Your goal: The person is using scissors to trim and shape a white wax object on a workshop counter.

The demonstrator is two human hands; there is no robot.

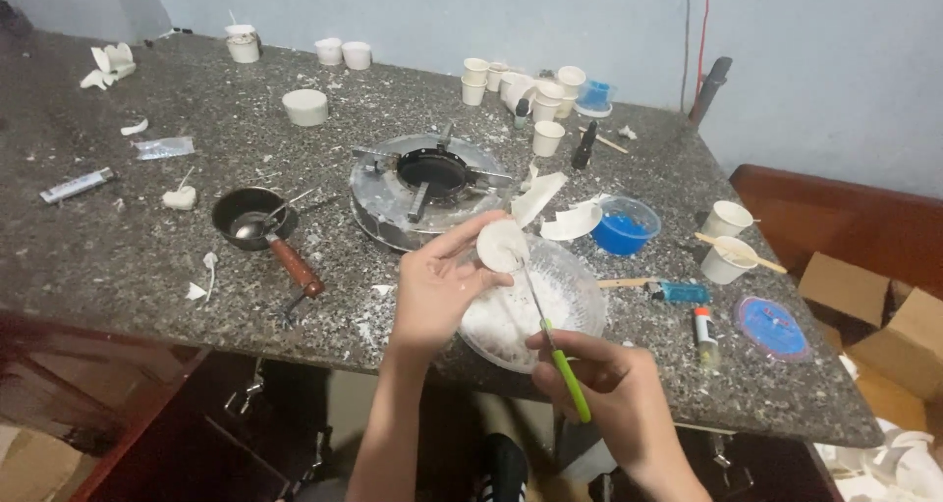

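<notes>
My left hand (440,288) holds a small white wax disc (502,244) between thumb and fingers, over a clear plastic bowl (580,291) of white shavings. My right hand (601,384) grips a slim knife with a green handle (570,384); its metal blade points up and touches the disc's lower edge. Both hands hover at the near edge of the speckled stone counter (147,256).
A round metal gas burner (424,183) sits just beyond the bowl. A small black pan with a spoon (253,217) lies to the left. A blue bowl (625,227), paper cups (727,249), a lighter (680,292) and a blue lid (772,327) are at right. Several white cups stand at the back.
</notes>
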